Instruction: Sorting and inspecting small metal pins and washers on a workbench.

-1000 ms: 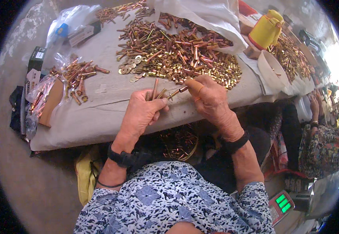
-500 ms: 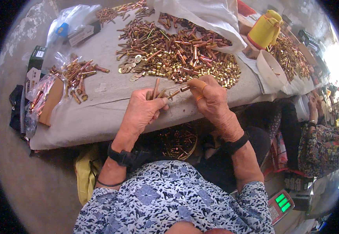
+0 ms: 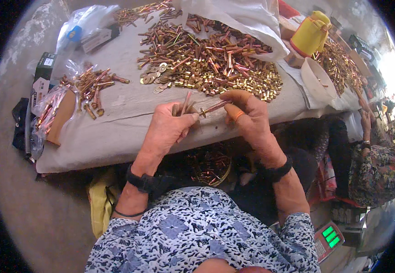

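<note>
My left hand (image 3: 164, 126) is closed round several copper-coloured bolts, with a few shanks (image 3: 186, 101) sticking up past its thumb. From its fingertips a sleeve anchor bolt (image 3: 215, 107) points to the right, with a washer (image 3: 202, 112) at the end by my thumb. The fingers of my right hand (image 3: 254, 120), orange bands on them, pinch the far end of this bolt and partly cover it. Just beyond both hands lies a heap of short brass sleeves (image 3: 234, 82), backed by loose bolts (image 3: 170, 43). Flat washers (image 3: 151, 78) lie at its left edge.
More bolts (image 3: 95, 86) lie on the cloth-covered table (image 3: 124, 141) at left, near plastic bags and boxes. A white bowl (image 3: 316, 79) and yellow jug (image 3: 311, 34) stand at right. Below the table edge sits a bolt-filled container (image 3: 209, 166). Another person's arm (image 3: 367, 125) shows far right.
The short sleeve in my right fingers has met the bolt in my left hand and now sits over its shank. My right hand has shifted slightly, its fingers now at the bolt's end.
</note>
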### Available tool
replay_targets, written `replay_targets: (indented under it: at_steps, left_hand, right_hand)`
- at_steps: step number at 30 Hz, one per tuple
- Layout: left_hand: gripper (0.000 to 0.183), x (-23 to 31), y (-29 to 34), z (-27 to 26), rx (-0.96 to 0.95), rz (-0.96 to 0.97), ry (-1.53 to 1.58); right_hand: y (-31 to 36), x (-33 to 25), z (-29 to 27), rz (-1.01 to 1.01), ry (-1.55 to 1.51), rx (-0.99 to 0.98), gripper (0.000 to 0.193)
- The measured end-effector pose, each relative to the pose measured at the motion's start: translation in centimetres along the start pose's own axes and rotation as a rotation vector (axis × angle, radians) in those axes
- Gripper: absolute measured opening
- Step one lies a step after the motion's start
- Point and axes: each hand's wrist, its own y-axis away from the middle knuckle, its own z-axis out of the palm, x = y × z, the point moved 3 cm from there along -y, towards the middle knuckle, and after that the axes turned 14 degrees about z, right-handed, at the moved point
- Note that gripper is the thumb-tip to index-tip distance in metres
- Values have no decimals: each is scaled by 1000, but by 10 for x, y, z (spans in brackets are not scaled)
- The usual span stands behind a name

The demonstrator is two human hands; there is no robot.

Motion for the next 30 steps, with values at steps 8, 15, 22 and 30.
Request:
replay_targets:
  at_steps: [8, 15, 22, 30]
  left_hand:
    - [15, 0, -4, 6, 26, -49, 202]
    - [14, 11, 3, 8, -137, -39, -40]
    - [12, 4, 4, 14, -149, 32, -129]
    - [16, 6, 0, 9, -69, -77, -81]
  right_hand:
    - [4, 1, 29, -243, 250, 25, 19]
    - [9, -6, 22, -223, 239, 18, 18]
    - [11, 2, 14, -303, 240, 47, 18]
    - [-7, 7, -39, -284, 808, 478, 10]
